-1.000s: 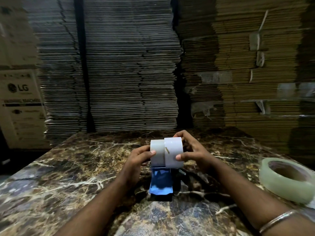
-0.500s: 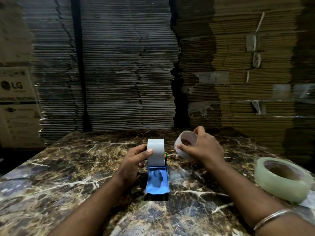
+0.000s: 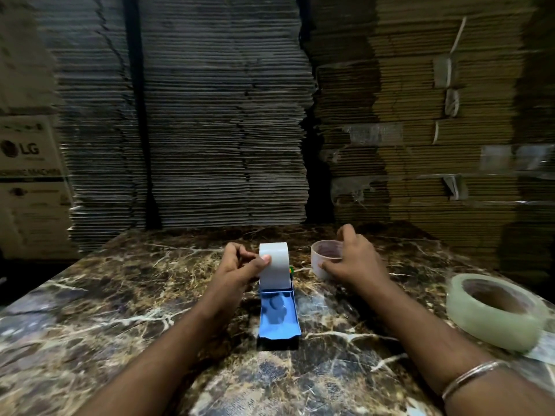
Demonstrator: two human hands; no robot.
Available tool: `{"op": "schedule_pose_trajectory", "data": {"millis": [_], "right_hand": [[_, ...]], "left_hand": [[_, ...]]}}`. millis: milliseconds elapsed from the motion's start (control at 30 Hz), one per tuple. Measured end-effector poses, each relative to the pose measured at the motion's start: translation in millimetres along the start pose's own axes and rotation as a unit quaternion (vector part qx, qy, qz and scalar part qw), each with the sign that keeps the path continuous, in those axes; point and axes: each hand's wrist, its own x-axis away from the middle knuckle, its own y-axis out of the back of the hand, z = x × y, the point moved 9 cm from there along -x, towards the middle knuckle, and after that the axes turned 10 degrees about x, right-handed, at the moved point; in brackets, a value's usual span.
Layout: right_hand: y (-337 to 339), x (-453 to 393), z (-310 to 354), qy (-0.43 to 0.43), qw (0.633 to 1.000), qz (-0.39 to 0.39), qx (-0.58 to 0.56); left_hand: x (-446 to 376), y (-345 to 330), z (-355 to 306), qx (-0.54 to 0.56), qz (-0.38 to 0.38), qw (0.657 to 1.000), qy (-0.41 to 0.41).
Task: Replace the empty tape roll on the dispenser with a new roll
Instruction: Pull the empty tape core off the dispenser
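A blue tape dispenser (image 3: 279,318) stands in the middle of the marble table (image 3: 114,298), with a white drum (image 3: 274,264) upright at its far end. My left hand (image 3: 235,267) grips that drum from the left, thumb pressed on its face. Just right of the dispenser, an empty whitish tape core (image 3: 322,256) lies flat on the table with its hole facing up. My right hand (image 3: 359,259) rests over its right side, fingers around the rim. A full roll of clear tape (image 3: 492,313) lies flat at the table's right edge.
Tall stacks of flattened cardboard (image 3: 225,115) rise like a wall behind the table's far edge. At the far left stands a printed carton (image 3: 28,175). A scrap of paper (image 3: 543,349) pokes out from under the full roll.
My right hand has pulled the empty core off the dispenser's drum, carried it to the right and lowered it flat onto the table. My left hand kept its hold on the drum.
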Motion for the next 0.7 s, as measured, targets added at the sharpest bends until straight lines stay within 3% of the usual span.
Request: {"op": "schedule_pose_trajectory", "data": {"millis": [133,233,333,433,533,700], "right_hand": [[-8.7,-1.2,-2.2,0.001,1.000,0.020,-0.012],[6.3,1.7,10.7,0.029,0.999,-0.029,0.031],[29.0,14.2,40.6,0.096,0.988,-0.068,-0.102],[14.3,28.2,69.4,0.152,0.942,0.067,-0.293],[-15.8,42.6,89.2,0.196,0.903,0.214,-0.318],[-26.9,45.6,92.7,0.213,0.891,0.253,-0.312]], "left_hand": [[-1.1,0.1,-1.9,-0.030,-0.014,0.999,-0.014],[-0.1,-2.1,-5.7,-0.051,-0.019,0.998,-0.023],[0.1,-1.0,-7.8,-0.082,-0.036,0.996,-0.027],[-1.5,0.4,-9.2,-0.091,-0.046,0.994,-0.040],[-4.1,1.2,-9.6,-0.087,-0.057,0.993,-0.050],[-2.9,0.5,-7.2,-0.072,-0.067,0.995,-0.029]]}}
